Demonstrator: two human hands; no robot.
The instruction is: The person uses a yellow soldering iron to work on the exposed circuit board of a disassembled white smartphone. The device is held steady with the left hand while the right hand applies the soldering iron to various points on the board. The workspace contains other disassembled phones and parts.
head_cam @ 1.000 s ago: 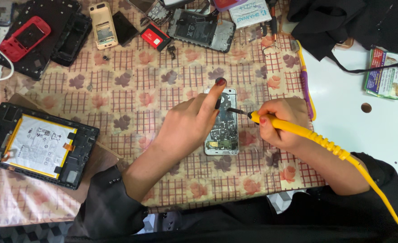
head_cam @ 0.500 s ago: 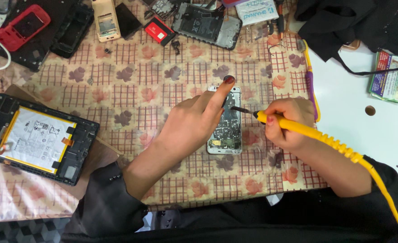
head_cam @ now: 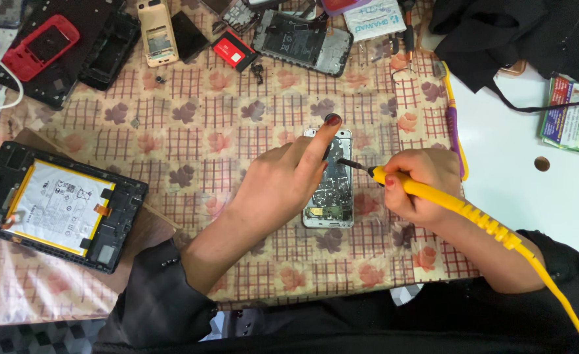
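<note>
patterned tablecloth [head_cam: 237, 131] over white table [head_cam: 512, 190].

Left hand [head_cam: 283, 183] steadies opened phone [head_cam: 332, 196]; right hand [head_cam: 417, 183] grips soldering iron [head_cam: 460, 210].

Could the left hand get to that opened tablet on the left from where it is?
Probably yes. The left hand rests on the opened phone, and only bare patterned cloth lies between it and the opened tablet. It would have to let go of the phone.

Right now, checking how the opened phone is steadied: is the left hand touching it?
Touching. The head view shows the left hand lying over the opened phone, its forefinger stretched along the phone's upper part to its top edge, with no gap visible.
</note>
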